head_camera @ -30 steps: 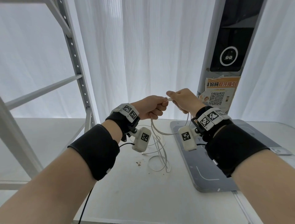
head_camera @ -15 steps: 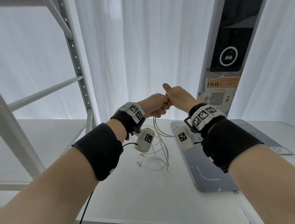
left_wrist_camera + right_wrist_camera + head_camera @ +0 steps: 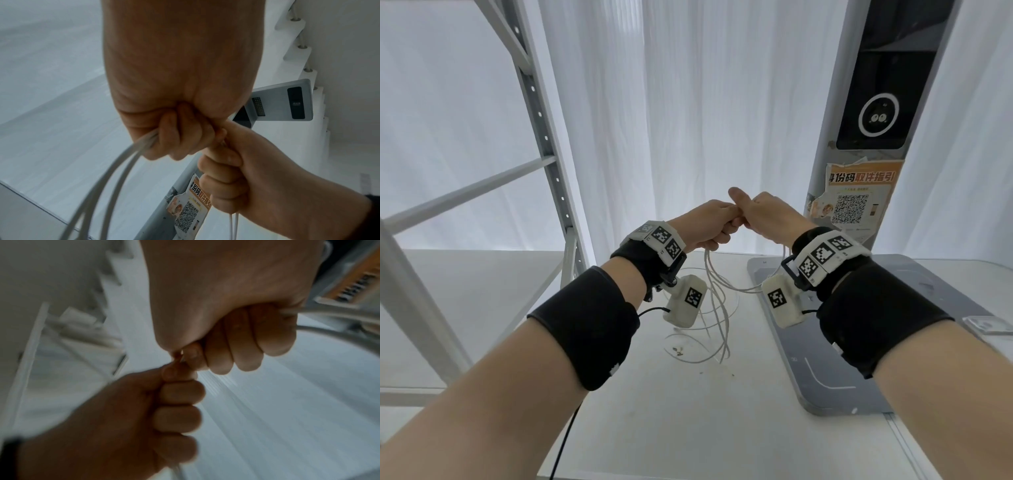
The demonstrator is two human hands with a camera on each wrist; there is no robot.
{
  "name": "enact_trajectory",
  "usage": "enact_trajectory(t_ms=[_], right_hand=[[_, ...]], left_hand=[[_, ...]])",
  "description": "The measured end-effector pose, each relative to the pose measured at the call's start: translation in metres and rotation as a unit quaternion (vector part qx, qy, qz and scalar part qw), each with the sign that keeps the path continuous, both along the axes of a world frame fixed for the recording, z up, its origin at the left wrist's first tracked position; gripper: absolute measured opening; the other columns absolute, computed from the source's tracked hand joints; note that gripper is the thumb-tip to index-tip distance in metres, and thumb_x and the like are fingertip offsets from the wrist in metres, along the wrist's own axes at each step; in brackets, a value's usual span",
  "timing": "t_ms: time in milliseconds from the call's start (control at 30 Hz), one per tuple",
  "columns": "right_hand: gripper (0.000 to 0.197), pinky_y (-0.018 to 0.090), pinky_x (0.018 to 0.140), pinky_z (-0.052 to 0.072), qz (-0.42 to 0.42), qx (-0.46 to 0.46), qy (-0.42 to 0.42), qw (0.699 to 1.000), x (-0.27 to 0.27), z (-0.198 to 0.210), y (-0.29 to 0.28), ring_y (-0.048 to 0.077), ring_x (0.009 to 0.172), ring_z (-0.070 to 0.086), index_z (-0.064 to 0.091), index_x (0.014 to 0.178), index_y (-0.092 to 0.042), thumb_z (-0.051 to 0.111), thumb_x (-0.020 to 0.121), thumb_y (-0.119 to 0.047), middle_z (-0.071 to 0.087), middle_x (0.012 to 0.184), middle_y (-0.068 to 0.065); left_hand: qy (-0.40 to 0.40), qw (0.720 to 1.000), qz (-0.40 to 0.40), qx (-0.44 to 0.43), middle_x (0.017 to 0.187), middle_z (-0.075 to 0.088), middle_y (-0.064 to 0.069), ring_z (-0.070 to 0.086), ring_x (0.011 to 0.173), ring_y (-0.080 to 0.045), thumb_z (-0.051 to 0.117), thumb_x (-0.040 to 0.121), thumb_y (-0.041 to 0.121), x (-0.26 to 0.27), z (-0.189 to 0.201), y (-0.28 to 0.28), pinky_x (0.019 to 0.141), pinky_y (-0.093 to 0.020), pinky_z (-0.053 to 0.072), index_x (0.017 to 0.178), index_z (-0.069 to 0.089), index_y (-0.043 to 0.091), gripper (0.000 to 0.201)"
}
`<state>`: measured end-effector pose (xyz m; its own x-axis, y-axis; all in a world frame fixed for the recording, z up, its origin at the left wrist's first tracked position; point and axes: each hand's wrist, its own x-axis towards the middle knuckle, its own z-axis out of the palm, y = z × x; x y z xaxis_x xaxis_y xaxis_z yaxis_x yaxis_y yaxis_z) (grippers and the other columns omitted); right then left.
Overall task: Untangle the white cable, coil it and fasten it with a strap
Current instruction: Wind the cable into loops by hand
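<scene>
Both hands are raised above the white table (image 3: 688,428), fists touching. My left hand (image 3: 714,222) grips several strands of the white cable (image 3: 717,308), which hang down in loops to the tabletop. In the left wrist view the strands (image 3: 115,170) leave the left fist (image 3: 180,138) downward. My right hand (image 3: 760,212) grips the cable too, thumb up; a strand sags from it toward the left hand. The right wrist view shows the right fist (image 3: 236,344) curled on cable (image 3: 329,316), against the left fist (image 3: 176,402). No strap is visible.
A grey metal shelf frame (image 3: 544,144) stands at the left. A grey kiosk pole (image 3: 866,102) with an orange QR sticker (image 3: 856,195) rises at the right from a grey base plate (image 3: 859,359). White curtains hang behind. Small crumbs (image 3: 678,350) lie on the table.
The hands have closed together: a second ago a short stretch of cable showed between them, now the fists touch. The right thumb has lifted. The hanging loops swung slightly.
</scene>
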<state>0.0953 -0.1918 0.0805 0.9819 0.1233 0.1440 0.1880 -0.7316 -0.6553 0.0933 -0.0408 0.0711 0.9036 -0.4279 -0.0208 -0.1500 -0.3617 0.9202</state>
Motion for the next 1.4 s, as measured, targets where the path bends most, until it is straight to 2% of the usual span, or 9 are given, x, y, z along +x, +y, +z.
enact_trajectory(t_ms=[167,300,533,667,767,933,1100,1300,1400], right_hand=[[0.054,0.024,0.043,0.022,-0.006,0.166,0.038,0.985,0.020,-0.011,-0.003,0.017,0.040,0.026,0.047,0.069,-0.015,0.049,0.097,-0.061,0.035,0.056,0.001],[0.052,0.022,0.042,0.019,-0.042,0.342,0.051,0.937,0.030,-0.020,-0.012,0.013,0.038,0.023,0.037,0.059,-0.021,0.058,0.100,-0.045,0.030,0.047,-0.005],[0.045,0.024,0.044,0.014,-0.103,0.483,0.057,0.868,0.053,-0.051,-0.011,0.015,0.039,0.017,0.032,0.059,-0.022,0.055,0.097,-0.027,0.026,0.045,-0.005],[0.041,0.022,0.042,0.016,-0.130,0.504,0.045,0.853,0.063,-0.063,-0.006,0.014,0.036,0.021,0.036,0.059,-0.020,0.053,0.096,-0.024,0.030,0.045,-0.005],[0.039,0.022,0.042,0.018,-0.139,0.515,0.036,0.845,0.064,-0.063,-0.002,0.013,0.035,0.023,0.038,0.060,-0.019,0.053,0.096,-0.022,0.031,0.045,-0.005],[0.041,0.023,0.042,0.019,-0.138,0.533,0.021,0.834,0.054,-0.049,0.005,0.013,0.034,0.024,0.038,0.058,-0.019,0.052,0.096,-0.022,0.031,0.045,-0.005],[0.039,0.022,0.042,0.020,-0.130,0.528,-0.005,0.839,0.032,-0.018,0.009,0.013,0.035,0.024,0.039,0.059,-0.018,0.051,0.095,-0.021,0.032,0.046,-0.005],[0.038,0.023,0.043,0.017,-0.120,0.513,-0.047,0.849,0.000,0.011,0.007,0.013,0.035,0.024,0.039,0.057,-0.018,0.051,0.093,-0.018,0.031,0.050,-0.002],[0.037,0.023,0.042,0.017,-0.123,0.508,-0.059,0.851,-0.012,0.022,0.003,0.013,0.036,0.023,0.039,0.058,-0.018,0.050,0.092,-0.018,0.031,0.051,-0.003]], left_hand=[[0.016,0.997,0.020,-0.069,0.056,0.030,0.011,0.021,0.048,-0.009,0.037,0.105,0.044,0.018,-0.015,0.006,0.050,-0.023,0.019,0.072,0.044,0.020,0.041],[0.064,0.988,0.039,-0.137,0.060,0.028,0.008,0.021,0.050,-0.011,0.042,0.102,0.052,0.032,-0.035,0.015,0.053,-0.023,0.025,0.070,0.042,0.021,0.044],[0.063,0.990,0.043,-0.121,0.055,0.035,0.008,0.039,0.047,-0.009,0.057,0.099,0.036,0.059,-0.077,0.019,0.061,-0.025,0.047,0.069,0.038,0.020,0.039],[0.086,0.988,0.057,-0.114,0.067,0.057,0.000,0.064,0.067,-0.014,0.061,0.098,0.024,0.070,-0.100,0.023,0.079,-0.034,0.055,0.074,0.054,0.012,0.028],[0.106,0.988,0.050,-0.100,0.080,0.070,-0.003,0.067,0.087,-0.021,0.062,0.097,0.020,0.070,-0.107,0.025,0.097,-0.040,0.050,0.083,0.064,0.009,0.018],[0.117,0.993,0.022,-0.007,0.114,0.073,-0.009,0.070,0.098,-0.016,0.067,0.093,0.020,0.060,-0.104,0.031,0.078,-0.030,0.044,0.113,0.066,0.011,0.022],[0.118,0.988,0.026,0.095,0.109,0.075,0.008,0.072,0.100,-0.008,0.066,0.094,0.028,0.035,-0.099,0.039,0.093,-0.040,0.035,0.114,0.070,0.020,0.022],[0.167,0.981,0.098,0.015,0.113,0.074,0.007,0.064,0.112,-0.015,0.052,0.102,0.035,0.016,-0.080,0.047,0.101,-0.052,0.037,0.107,0.071,0.021,0.024],[0.191,0.969,0.148,-0.049,0.113,0.074,0.004,0.061,0.112,-0.021,0.054,0.100,0.034,0.011,-0.077,0.056,0.091,-0.049,0.049,0.110,0.070,0.018,0.024]])
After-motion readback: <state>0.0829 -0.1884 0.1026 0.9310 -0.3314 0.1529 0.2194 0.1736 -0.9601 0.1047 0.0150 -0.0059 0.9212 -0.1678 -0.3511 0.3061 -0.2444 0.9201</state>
